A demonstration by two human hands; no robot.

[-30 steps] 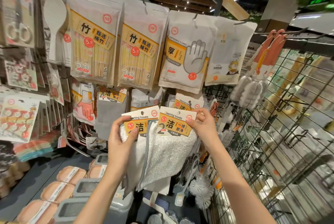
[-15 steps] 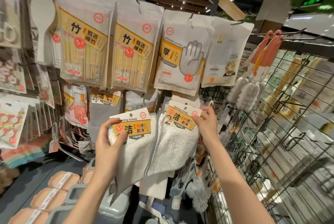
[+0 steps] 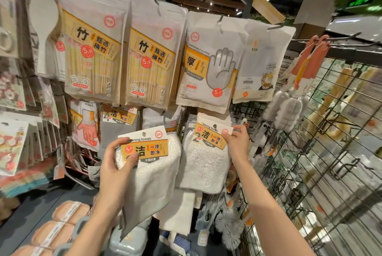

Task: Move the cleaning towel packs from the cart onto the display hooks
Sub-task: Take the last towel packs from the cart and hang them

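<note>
**Two towel packs held up at the hook wall**

Left hand (image 3: 115, 170) grips a cleaning towel pack (image 3: 152, 164) by its header card, thumb across the orange label and fingers curled behind; the white cloth hangs down below the hand, tilted. Right hand (image 3: 237, 142) pinches the right edge of a second towel pack's (image 3: 203, 156) card, holding it up against the display wall just below the disposable gloves bag (image 3: 208, 63). Can't tell if the card's hole is on a hook. The two packs are side by side, edges touching or nearly so. Above them two bamboo chopstick bags (image 3: 122, 55) hang on hooks. A wire grid rack (image 3: 322, 152) stands to the right, with bottle brushes (image 3: 287, 109) hanging near it. Bottom left, tan sponges (image 3: 68, 212) lie on a lower shelf.
</note>
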